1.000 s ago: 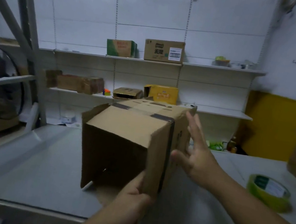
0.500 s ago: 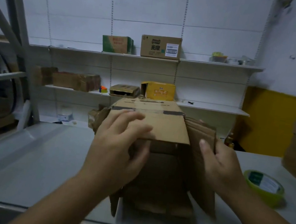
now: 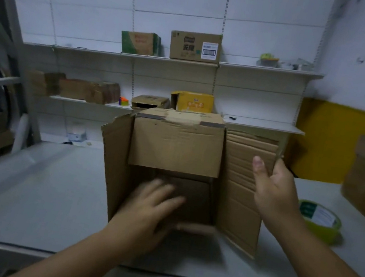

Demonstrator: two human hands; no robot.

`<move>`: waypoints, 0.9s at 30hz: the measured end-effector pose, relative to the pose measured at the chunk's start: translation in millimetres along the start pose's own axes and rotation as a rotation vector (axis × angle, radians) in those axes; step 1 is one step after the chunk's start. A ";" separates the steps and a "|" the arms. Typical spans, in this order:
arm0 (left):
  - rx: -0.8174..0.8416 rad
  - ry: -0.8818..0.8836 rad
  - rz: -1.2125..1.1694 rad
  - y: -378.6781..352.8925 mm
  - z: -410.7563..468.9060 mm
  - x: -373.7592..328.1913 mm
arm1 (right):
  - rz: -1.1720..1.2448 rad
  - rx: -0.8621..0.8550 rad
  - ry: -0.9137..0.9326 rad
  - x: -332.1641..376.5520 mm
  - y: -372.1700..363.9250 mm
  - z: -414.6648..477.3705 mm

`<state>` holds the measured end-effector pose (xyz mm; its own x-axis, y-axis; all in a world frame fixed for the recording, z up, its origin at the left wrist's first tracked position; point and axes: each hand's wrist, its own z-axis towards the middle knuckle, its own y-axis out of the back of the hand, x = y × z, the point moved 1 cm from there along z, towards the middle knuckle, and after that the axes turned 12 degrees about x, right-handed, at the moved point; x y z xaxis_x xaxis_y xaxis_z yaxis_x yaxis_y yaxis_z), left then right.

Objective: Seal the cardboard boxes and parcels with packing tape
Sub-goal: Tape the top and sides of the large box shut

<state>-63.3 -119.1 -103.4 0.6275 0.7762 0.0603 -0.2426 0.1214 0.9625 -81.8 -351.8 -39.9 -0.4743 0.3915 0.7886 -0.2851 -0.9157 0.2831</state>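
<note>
A: Where do we have the cardboard box (image 3: 193, 187)?
B: On its side on the grey table (image 3: 39, 188), mid-frame, with the open end facing us. The flaps are unsealed. The top flap (image 3: 175, 149) hangs down over the opening and the side flaps swing outward.
A: Hands?
B: The right hand (image 3: 275, 190) clamps the right flap (image 3: 237, 194) at its outer edge, thumb on the inner face, fingers wrapped behind. The left hand (image 3: 147, 211) sits at the mouth of the box, fingers spread and straight, gripping nothing. It's motion-blurred, so we can't tell if it touches cardboard.
A: Tape?
B: The green tape roll (image 3: 320, 220) lies flat on the table right of the box, just beyond the right forearm and apart from both hands. We also see dark tape strips (image 3: 150, 116) on the box's upper panel.
A: Background?
B: Wall shelves (image 3: 270, 69), with a brown carton (image 3: 195, 46) up top and a yellow carton (image 3: 191, 101) lower.
</note>
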 end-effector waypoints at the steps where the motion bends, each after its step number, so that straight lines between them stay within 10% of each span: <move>1: -0.134 0.056 0.018 -0.7 2.0 3.1 | 0.006 -0.001 0.003 0.4 -1.1 -1.0; 7: 0.051 0.461 -0.013 7.3 28.9 -5.5 | -0.015 0.052 0.068 0.7 -20.0 -17.0; 10: -0.088 0.331 -0.069 5.2 11.2 -12.9 | -0.055 0.017 0.118 -4.9 -27.5 -28.4; 13: -0.565 -0.044 -0.303 23.8 -32.5 -18.3 | -0.035 -0.034 0.142 -2.8 -25.1 -32.5; 16: -0.973 0.152 -0.636 36.7 -54.0 21.0 | 0.093 -0.065 0.075 0.6 -22.1 -35.2; 21: -0.122 0.321 -1.324 23.0 -6.2 53.1 | 0.382 0.084 0.044 -2.7 -34.7 -38.4; 27: -0.194 0.409 -1.416 -23.3 26.6 41.2 | 0.074 0.366 -0.094 -19.9 -51.9 -39.0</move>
<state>-12.1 -106.4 -116.3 0.1824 0.0576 -0.9815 0.2637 0.9588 0.1053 -90.1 -308.5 -91.5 -0.3989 0.3284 0.8561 0.0717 -0.9196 0.3862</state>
